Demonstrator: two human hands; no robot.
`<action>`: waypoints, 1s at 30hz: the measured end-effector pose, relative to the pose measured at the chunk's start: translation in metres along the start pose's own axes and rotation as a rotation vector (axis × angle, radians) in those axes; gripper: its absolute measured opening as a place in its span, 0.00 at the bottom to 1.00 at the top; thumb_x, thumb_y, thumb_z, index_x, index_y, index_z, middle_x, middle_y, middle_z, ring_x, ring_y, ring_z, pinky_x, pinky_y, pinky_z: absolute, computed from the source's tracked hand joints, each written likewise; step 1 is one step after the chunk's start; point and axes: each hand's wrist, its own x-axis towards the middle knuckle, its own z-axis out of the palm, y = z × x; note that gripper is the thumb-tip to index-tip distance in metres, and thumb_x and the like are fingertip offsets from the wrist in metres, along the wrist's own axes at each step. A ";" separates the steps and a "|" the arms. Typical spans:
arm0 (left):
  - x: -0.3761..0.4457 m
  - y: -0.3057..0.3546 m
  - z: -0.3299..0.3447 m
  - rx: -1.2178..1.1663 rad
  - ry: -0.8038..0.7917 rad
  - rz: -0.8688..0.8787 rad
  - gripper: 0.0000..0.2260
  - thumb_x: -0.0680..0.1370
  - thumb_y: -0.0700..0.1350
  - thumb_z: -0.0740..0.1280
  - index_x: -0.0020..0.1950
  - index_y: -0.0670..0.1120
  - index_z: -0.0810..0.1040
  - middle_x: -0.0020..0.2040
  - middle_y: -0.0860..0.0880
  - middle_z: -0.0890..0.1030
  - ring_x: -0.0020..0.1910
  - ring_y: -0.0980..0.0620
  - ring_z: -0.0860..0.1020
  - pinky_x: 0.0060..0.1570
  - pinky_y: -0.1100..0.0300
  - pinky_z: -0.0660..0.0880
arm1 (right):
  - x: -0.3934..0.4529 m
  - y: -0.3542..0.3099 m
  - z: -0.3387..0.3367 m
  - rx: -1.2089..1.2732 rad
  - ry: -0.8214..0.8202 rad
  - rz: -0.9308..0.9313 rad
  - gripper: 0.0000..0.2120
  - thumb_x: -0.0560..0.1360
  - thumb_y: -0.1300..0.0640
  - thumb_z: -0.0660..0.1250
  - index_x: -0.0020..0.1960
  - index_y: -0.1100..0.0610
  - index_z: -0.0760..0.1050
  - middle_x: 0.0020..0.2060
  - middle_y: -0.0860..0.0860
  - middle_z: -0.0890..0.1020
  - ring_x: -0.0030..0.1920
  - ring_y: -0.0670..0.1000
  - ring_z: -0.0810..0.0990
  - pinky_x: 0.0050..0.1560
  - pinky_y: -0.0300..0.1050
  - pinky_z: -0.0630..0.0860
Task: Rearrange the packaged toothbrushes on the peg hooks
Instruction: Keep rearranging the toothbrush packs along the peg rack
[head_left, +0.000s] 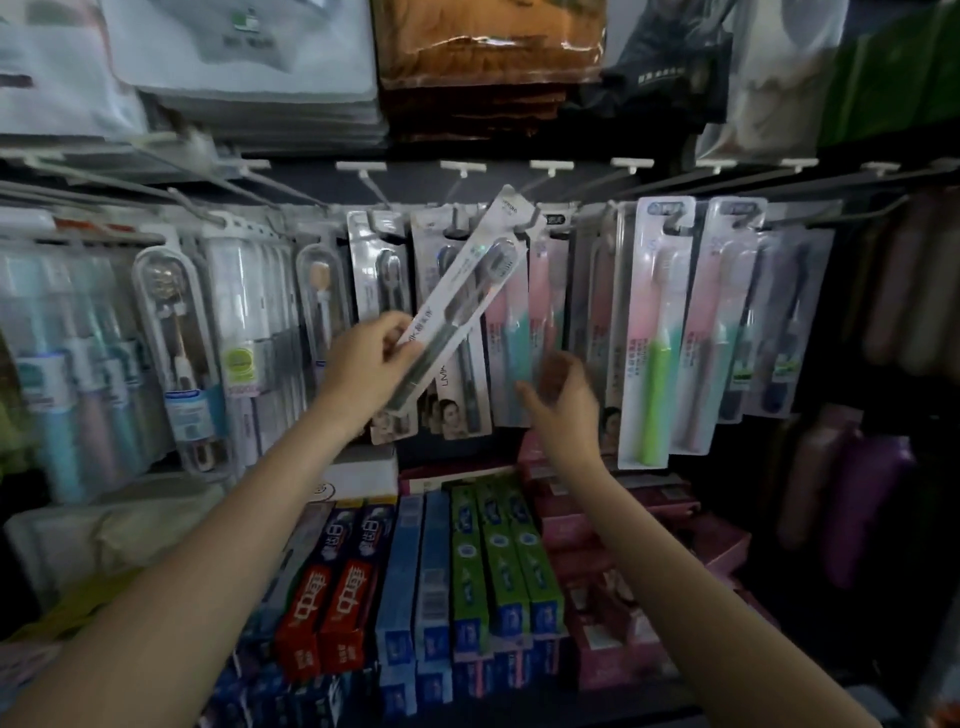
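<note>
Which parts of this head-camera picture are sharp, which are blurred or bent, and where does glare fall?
Head view: the tilted toothbrush pack gripped by the left hand is fairly sharp, with glare on its plastic; the right hand is motion-blurred; the edges smear, the peg hooks bow from wide-angle distortion, and the far right lies in dim shadow.

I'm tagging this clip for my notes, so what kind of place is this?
Most likely a shop's dental-care aisle. Packaged toothbrushes hang in rows on peg hooks, boxed toothpaste is stacked on the shelf below, and the left hand holds one toothbrush pack tilted up toward a hook.
</note>
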 end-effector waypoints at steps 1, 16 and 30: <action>0.000 0.001 -0.001 0.026 0.007 0.010 0.10 0.77 0.40 0.64 0.58 0.41 0.76 0.52 0.45 0.80 0.44 0.53 0.75 0.42 0.63 0.70 | 0.005 0.000 0.005 0.036 -0.027 0.041 0.28 0.74 0.56 0.67 0.70 0.60 0.61 0.65 0.55 0.72 0.65 0.53 0.70 0.60 0.39 0.66; -0.002 -0.008 0.004 0.024 0.047 0.124 0.08 0.77 0.40 0.64 0.55 0.40 0.76 0.44 0.52 0.76 0.40 0.54 0.74 0.34 0.70 0.66 | 0.008 -0.009 -0.013 -0.188 0.107 -0.196 0.20 0.74 0.70 0.57 0.65 0.60 0.70 0.56 0.57 0.77 0.54 0.54 0.76 0.51 0.38 0.71; -0.019 -0.006 0.024 -0.215 -0.053 0.102 0.03 0.78 0.41 0.63 0.49 0.49 0.73 0.39 0.58 0.76 0.38 0.64 0.74 0.34 0.72 0.70 | 0.003 -0.013 -0.021 -0.200 0.065 -0.110 0.18 0.76 0.67 0.59 0.64 0.55 0.69 0.47 0.52 0.77 0.42 0.48 0.73 0.40 0.38 0.69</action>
